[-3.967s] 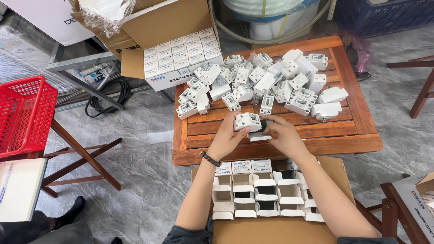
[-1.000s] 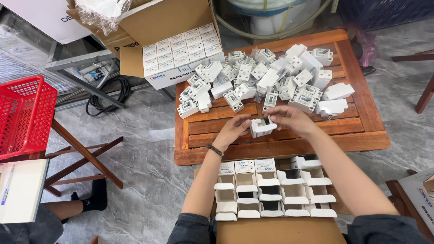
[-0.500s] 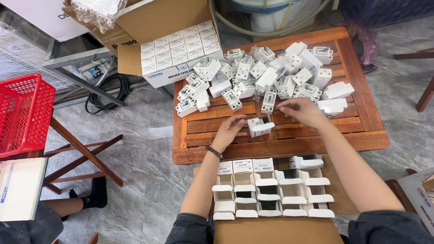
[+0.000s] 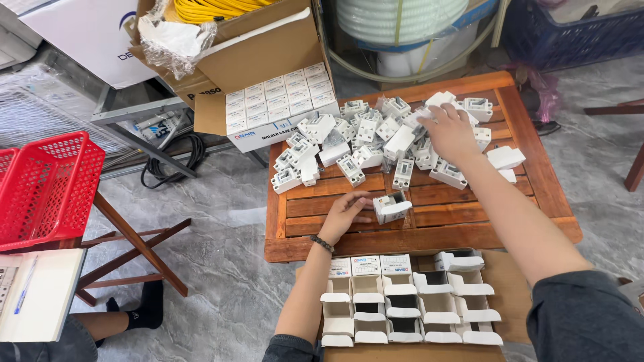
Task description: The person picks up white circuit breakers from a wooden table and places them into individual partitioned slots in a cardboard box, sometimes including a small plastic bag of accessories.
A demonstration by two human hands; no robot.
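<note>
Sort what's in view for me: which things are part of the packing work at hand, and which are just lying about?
In hand:
left hand on small white box
right hand on pile of white devices
carton of open boxes
wooden table

Lying about:
red basket
black cable
yellow cable

Near the bottom edge, below the bench (image 4: 416, 231), a brown carton (image 4: 500, 295) packed with rows of small white boxes (image 4: 402, 305), three closed with blue-marked tops, the rest with flaps open. Beyond the bench's far left corner, an open brown carton (image 4: 268, 53) tilted forward, its white-and-blue-labelled inner boxes (image 4: 278, 97) in neat rows. Far top left, a big white box (image 4: 80, 40) with blue print, next to a brown carton holding clear plastic wrap (image 4: 171, 40).
</note>
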